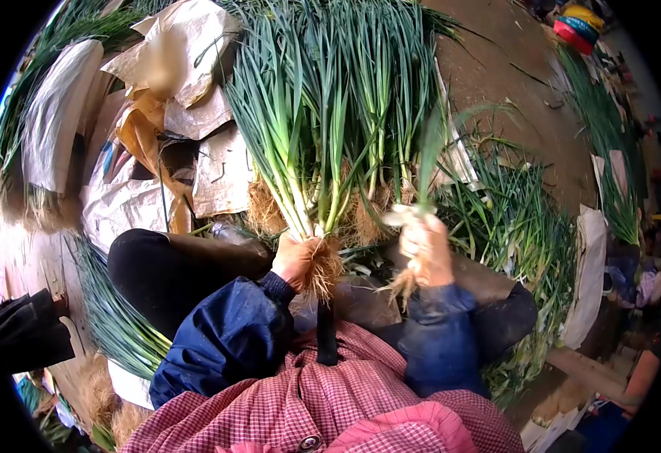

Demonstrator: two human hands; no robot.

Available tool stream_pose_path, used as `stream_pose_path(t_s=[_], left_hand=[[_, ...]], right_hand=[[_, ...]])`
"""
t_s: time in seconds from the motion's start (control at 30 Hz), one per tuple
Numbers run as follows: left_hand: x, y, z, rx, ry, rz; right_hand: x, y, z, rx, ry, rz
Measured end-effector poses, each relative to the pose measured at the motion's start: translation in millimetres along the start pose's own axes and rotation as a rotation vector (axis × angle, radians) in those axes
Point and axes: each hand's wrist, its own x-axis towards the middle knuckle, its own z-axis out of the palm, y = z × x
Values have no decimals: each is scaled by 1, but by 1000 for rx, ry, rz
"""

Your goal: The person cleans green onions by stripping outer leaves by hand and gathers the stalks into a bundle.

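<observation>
My left hand is closed around the white lower ends of a bunch of green onions. Its stringy roots hang below my fingers, and the long leaves point away from me. To the right, my right hand is closed and somewhat blurred by motion. It grips a single green onion, whose smeared leaves rise above the fist while roots stick out underneath. Just beyond both hands lies a thick row of green onions with brown roots towards me.
Loose leaves and trimmings are heaped on the right. Crumpled paper sacks lie at the left, near a wrapped bundle. More green onions rest by my left knee. Farther right stands a striped, colourful object.
</observation>
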Motion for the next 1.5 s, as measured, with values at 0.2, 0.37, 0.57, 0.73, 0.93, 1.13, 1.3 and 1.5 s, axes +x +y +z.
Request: stream_pose_path(t_s=[0.2, 0.37, 0.57, 0.73, 0.93, 1.13, 1.3, 1.5], left_hand=[[-2, 2, -3, 54, 58, 63], [-1, -2, -7, 68, 7, 33], [-3, 6, -7, -20, 91, 36], [2, -10, -15, 23, 20, 51], [3, -9, -21, -131, -11, 107], [-2, -3, -1, -93, -111, 24], [11, -3, -8, -40, -59, -191], [1, 19, -9, -203, -76, -293]], right_hand=[[49, 63, 65, -88, -97, 142], [35, 59, 50, -54, -121, 45], [-2, 44, 65, 97, -367, 157], [58, 89, 35, -224, -39, -54], [0, 44, 70, 37, -181, 249], [-42, 46, 38, 246, -285, -75], [16, 69, 49, 395, -241, 139], [20, 60, 17, 169, 14, 146]])
